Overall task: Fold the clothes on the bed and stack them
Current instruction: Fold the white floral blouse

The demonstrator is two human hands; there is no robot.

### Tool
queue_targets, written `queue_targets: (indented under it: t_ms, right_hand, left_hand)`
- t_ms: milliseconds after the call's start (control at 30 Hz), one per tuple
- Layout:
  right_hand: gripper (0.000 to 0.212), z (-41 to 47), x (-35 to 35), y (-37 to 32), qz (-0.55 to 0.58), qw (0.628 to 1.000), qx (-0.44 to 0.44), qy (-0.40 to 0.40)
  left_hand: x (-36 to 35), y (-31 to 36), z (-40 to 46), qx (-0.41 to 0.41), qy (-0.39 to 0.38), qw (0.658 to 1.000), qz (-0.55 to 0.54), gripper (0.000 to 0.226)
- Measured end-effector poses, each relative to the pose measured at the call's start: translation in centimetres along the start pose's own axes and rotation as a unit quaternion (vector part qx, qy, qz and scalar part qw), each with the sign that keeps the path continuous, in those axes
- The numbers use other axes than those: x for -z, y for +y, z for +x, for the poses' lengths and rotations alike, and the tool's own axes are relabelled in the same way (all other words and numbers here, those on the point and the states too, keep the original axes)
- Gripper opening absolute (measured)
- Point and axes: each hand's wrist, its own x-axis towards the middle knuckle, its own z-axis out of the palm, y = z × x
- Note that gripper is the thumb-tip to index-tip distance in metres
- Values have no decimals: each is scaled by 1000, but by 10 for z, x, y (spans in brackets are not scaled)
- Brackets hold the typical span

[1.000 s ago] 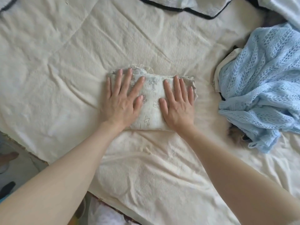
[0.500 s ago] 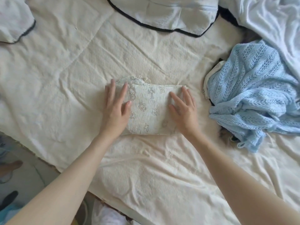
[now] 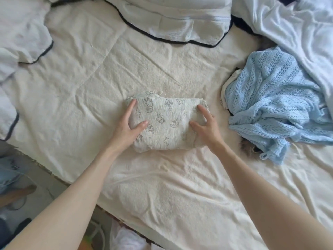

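A folded white garment (image 3: pixel 166 123) printed with small crosses and cartoon figures lies in the middle of the cream bed cover (image 3: pixel 90 87). My left hand (image 3: pixel 128 123) grips its left end, thumb on top and fingers curled round the edge. At the other end my right hand (image 3: pixel 204 126) grips it the same way. A crumpled light blue knit garment (image 3: pixel 273 105) lies unfolded to the right, apart from both hands.
Pillows with dark piping (image 3: pixel 173 18) lie at the top and far left. A pale blue-white sheet (image 3: pixel 297 29) is bunched at the top right. The bed's edge runs diagonally at lower left, with floor and shoes (image 3: pixel 18 192) beyond it.
Both hands were pressing flat on top of the folded garment; they have slid outward to its two ends and now grip it by the sides.
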Motion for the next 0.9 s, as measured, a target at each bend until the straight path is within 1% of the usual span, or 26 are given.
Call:
queue_targets:
  t_ms: [67,200,333,467,600,700,800,900]
  right_hand:
    - [59,-10,0,1,7,1000,2,7]
    - [52,-55,-1,6,-32,999,19,23]
    - [51,-121,6,18,-34,999,-12,30]
    - [50,-187,24,24,-4,997,-14,74]
    - [49,-245,51,19,64,993,1,100]
    - [48,-280,71,16,112,987,25,116]
    - [45,-315,88,15,132,980,64,135]
    - [44,-358,107,22,139,977,70,148]
  left_hand:
    - [-9,3,-15,5,24,1000,-11,75]
    - [-25,1,-64,8,59,998,5,74]
    - [-28,-3,-121,26,41,999,-5,70]
    - [-25,12,-176,32,19,999,-25,64]
    - [-16,43,-225,2,-3,1000,-21,64]
    - [-12,64,-257,-26,2,999,-20,63]
    - [-19,78,-289,-58,7,997,-47,62]
    - [-39,81,-327,-67,-4,996,-56,61]
